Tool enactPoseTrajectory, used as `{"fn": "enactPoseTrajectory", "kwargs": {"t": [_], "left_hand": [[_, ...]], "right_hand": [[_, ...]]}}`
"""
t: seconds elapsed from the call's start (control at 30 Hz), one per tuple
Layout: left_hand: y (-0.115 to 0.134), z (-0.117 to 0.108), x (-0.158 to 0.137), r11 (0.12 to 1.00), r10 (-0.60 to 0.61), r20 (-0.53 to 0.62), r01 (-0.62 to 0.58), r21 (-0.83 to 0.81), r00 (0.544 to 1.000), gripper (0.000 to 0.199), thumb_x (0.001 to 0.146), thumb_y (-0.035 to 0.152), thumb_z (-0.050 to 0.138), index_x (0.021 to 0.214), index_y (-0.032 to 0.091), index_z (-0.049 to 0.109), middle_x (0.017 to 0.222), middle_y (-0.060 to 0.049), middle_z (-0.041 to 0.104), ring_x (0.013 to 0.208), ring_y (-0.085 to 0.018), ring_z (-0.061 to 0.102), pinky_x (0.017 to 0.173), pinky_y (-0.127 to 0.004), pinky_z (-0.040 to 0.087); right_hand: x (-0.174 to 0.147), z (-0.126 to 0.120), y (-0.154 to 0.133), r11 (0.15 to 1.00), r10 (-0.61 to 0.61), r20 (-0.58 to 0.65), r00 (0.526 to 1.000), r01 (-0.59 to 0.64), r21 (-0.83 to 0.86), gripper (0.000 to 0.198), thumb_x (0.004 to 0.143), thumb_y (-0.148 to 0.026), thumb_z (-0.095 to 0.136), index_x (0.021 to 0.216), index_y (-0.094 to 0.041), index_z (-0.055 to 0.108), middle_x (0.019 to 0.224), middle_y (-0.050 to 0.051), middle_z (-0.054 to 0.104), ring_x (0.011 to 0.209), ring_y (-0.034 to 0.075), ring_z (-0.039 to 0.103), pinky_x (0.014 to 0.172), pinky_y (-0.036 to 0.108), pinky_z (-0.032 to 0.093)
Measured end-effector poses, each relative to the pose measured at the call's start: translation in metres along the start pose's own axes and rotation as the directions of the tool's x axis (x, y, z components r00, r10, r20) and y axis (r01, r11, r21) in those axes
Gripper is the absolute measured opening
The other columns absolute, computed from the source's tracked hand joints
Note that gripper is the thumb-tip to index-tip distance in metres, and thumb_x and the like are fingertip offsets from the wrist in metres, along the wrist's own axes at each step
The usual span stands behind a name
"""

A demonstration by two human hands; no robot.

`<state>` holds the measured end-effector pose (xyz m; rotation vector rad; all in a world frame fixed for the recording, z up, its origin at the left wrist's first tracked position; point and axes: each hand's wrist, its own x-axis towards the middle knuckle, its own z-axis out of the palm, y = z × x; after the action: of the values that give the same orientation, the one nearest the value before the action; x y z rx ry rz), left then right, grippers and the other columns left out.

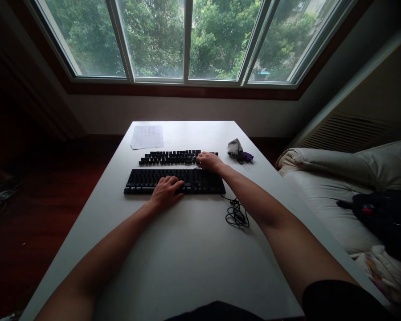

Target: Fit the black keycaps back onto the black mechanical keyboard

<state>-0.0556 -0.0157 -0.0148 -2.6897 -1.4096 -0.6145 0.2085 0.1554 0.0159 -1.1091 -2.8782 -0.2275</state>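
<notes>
A black keyboard (pixel 140 180) lies lengthwise across the white table (pixel 187 258). My left hand (pixel 167 189) rests on its lower middle, fingers stretched out over the keys and thumb apart. Behind the keyboard stand rows of loose black keycaps (pixel 169 157), set out like a keyboard layout. At the right part of these rows is my right hand (pixel 209 161), its fingers bent and drawn together. What it pinches, if anything, is too small to make out. My right forearm passes over the table to the right of the keyboard.
A coiled black cable (pixel 237 214) lies right of the keyboard, partly beside my forearm. A printed sheet (pixel 147 137) is at the back left. A grey cloth (pixel 235 147) and a purple item (pixel 247 156) lie at the back right. A bed (pixel 321 191) flanks the table.
</notes>
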Motion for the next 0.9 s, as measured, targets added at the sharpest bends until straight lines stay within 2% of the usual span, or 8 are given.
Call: {"fn": "enactPoseTrajectory", "kwargs": {"t": [0.13,0.3,0.43,0.53,0.67,0.9], "left_hand": [[-0.003,0.000,0.001,1.000,-0.007,-0.011,0.007,-0.008,1.000,0.043,0.089,0.043,0.065,0.129,0.028,0.060,0.117,-0.009,0.060,0.105,-0.027,0.054,0.092,-0.043,0.042],[-0.009,0.002,0.002,1.000,-0.017,-0.020,0.017,-0.013,1.000,0.043,0.089,0.043,0.065,0.129,0.028,0.060,0.117,-0.009,0.060,0.105,-0.027,0.055,0.092,-0.043,0.043],[-0.010,0.004,0.002,1.000,-0.016,-0.019,0.015,-0.022,1.000,0.043,0.090,0.042,0.064,0.129,0.027,0.060,0.117,-0.009,0.061,0.106,-0.027,0.055,0.093,-0.043,0.042],[-0.009,0.004,0.001,0.999,-0.018,-0.021,0.018,-0.028,1.000,0.042,0.089,0.041,0.065,0.128,0.026,0.061,0.118,-0.009,0.061,0.106,-0.027,0.055,0.092,-0.043,0.042],[-0.007,0.004,0.001,0.999,-0.025,-0.022,0.024,-0.025,0.999,0.041,0.089,0.040,0.065,0.128,0.027,0.061,0.117,-0.009,0.061,0.106,-0.028,0.054,0.092,-0.044,0.042],[-0.008,0.004,0.002,0.999,-0.030,-0.026,0.029,-0.015,0.999,0.042,0.089,0.041,0.065,0.128,0.027,0.062,0.117,-0.009,0.061,0.106,-0.028,0.054,0.092,-0.044,0.042]], "right_hand": [[-0.008,-0.005,-0.005,0.998,0.034,-0.090,0.995,-0.030,0.049,0.014,0.089,-0.023,0.063,0.100,-0.015,0.067,0.105,0.013,0.067,0.101,0.026,0.057,0.083,0.034,0.044],[-0.036,-0.013,-0.011,0.957,0.120,-0.200,0.972,-0.060,0.282,0.010,0.087,-0.023,0.062,0.096,-0.018,0.065,0.095,0.008,0.067,0.091,0.021,0.058,0.076,0.030,0.043],[-0.062,-0.015,-0.016,0.881,0.142,-0.160,0.977,-0.051,0.470,0.012,0.084,-0.023,0.063,0.096,-0.019,0.064,0.085,0.002,0.066,0.072,0.015,0.056,0.067,0.027,0.041],[-0.078,-0.015,-0.021,0.835,0.151,-0.114,0.982,-0.064,0.547,0.014,0.082,-0.025,0.064,0.095,-0.019,0.065,0.080,0.001,0.066,0.067,0.014,0.055,0.064,0.026,0.041],[-0.092,-0.013,-0.033,0.782,0.159,-0.099,0.982,-0.064,0.620,0.015,0.081,-0.025,0.065,0.094,-0.019,0.068,0.081,0.002,0.067,0.069,0.014,0.058,0.066,0.026,0.044],[-0.108,-0.009,-0.043,0.793,0.134,-0.112,0.985,-0.039,0.608,0.014,0.085,-0.028,0.065,0.095,-0.020,0.069,0.092,0.006,0.068,0.077,0.017,0.061,0.070,0.029,0.047]]}}
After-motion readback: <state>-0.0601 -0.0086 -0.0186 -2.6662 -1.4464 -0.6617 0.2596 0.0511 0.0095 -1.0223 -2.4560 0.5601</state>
